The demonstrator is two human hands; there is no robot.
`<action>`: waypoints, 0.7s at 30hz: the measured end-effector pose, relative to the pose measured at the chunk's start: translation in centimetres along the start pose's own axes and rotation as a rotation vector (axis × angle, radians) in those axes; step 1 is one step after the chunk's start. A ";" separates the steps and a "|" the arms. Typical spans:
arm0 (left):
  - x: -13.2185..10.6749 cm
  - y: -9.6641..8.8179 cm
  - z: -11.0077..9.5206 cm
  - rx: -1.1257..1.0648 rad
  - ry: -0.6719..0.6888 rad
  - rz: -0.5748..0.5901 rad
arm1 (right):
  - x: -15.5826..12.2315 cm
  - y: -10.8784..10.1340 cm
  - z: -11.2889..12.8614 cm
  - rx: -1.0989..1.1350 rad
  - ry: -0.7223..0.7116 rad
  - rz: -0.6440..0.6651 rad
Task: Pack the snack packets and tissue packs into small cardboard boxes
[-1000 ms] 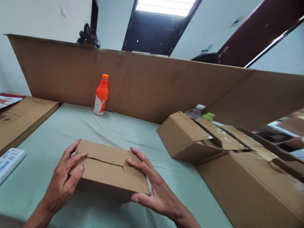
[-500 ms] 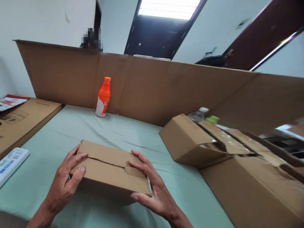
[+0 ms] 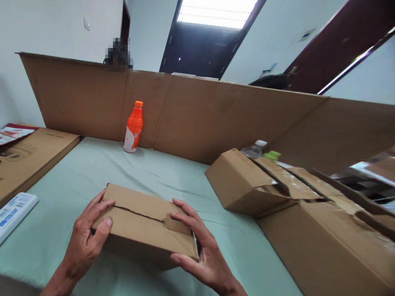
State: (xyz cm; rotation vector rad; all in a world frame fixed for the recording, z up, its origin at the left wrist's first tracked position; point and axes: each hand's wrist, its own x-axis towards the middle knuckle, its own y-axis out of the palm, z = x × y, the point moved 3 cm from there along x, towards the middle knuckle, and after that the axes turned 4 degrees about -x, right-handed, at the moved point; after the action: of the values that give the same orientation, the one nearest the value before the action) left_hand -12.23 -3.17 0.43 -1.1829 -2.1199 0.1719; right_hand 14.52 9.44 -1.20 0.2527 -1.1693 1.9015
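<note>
A small brown cardboard box (image 3: 142, 230) is between my hands over the pale green cloth (image 3: 173, 176), its top flaps meeting along a dark seam. My left hand (image 3: 89, 234) grips the box's left end, fingers over the top edge and thumb on the near flap. At the right end, my right hand (image 3: 200, 246) has its fingers on the top and its thumb along the near edge. The box's underside is hidden, so I cannot tell whether it touches the cloth.
An orange bottle (image 3: 133, 127) stands by a long cardboard wall (image 3: 216, 115). Larger cardboard boxes (image 3: 324, 242) sit at right, with a clear bottle (image 3: 254, 149) behind. A white package (image 3: 18, 213) and a flat carton (image 3: 46, 152) lie at left. Beyond the wall is a person's head (image 3: 118, 53).
The view has shifted slightly. The box and both hands sit a little lower and further right in the picture; the grip looks the same.
</note>
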 end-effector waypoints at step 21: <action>0.3 -1.1 1.2 0.017 -0.023 0.003 | 0.3 0.5 1.4 -0.076 -0.005 0.067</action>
State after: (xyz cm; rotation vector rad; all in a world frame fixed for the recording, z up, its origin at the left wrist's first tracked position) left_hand -13.86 -3.35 0.17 -1.1791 -2.1331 0.2057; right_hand 13.59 8.40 -0.62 0.1783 -1.2647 1.9106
